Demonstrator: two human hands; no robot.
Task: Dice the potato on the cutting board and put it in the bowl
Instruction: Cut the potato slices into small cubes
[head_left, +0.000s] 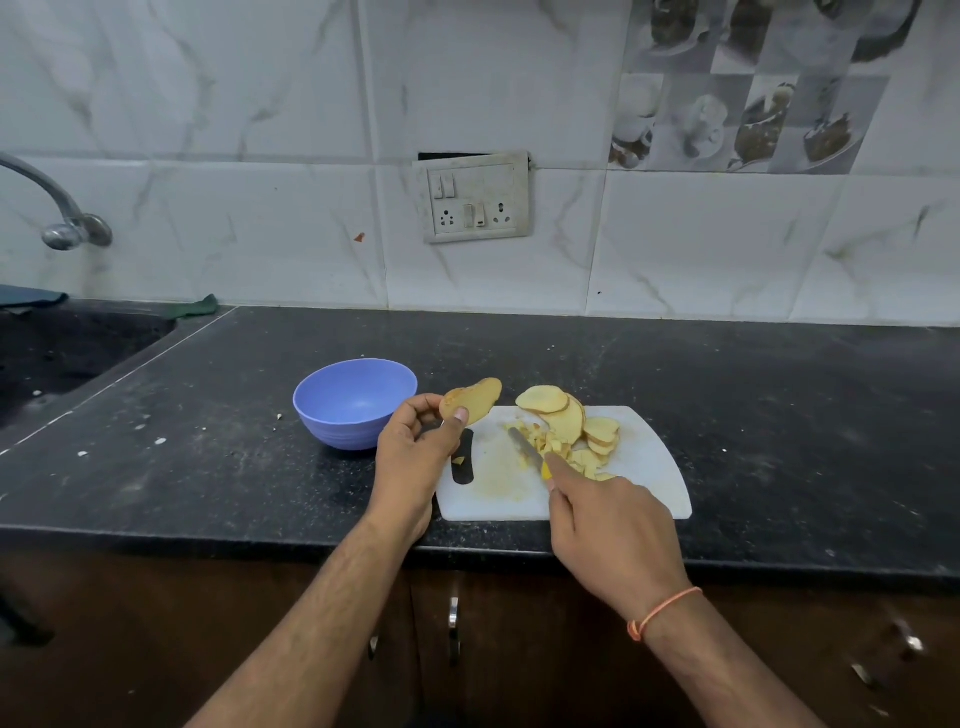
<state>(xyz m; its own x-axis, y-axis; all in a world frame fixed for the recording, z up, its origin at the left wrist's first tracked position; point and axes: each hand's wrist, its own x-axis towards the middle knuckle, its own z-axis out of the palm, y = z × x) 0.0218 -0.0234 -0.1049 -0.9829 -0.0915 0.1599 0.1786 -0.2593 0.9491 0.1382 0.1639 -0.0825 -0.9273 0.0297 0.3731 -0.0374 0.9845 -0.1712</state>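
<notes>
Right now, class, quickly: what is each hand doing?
Left hand: holds potato slices pinched in its fingers, lifted over the cutting board.
Right hand: grips the knife, blade down among cut pieces.

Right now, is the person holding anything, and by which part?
The left hand pinches a potato slice by its lower edge, above the board. The right hand grips a knife by its yellow handle.

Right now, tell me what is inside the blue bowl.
The blue bowl looks empty: only its bare inner wall and bottom show, with no potato pieces. Its near inner wall is hidden behind the rim, so anything lying there cannot be seen.
</notes>
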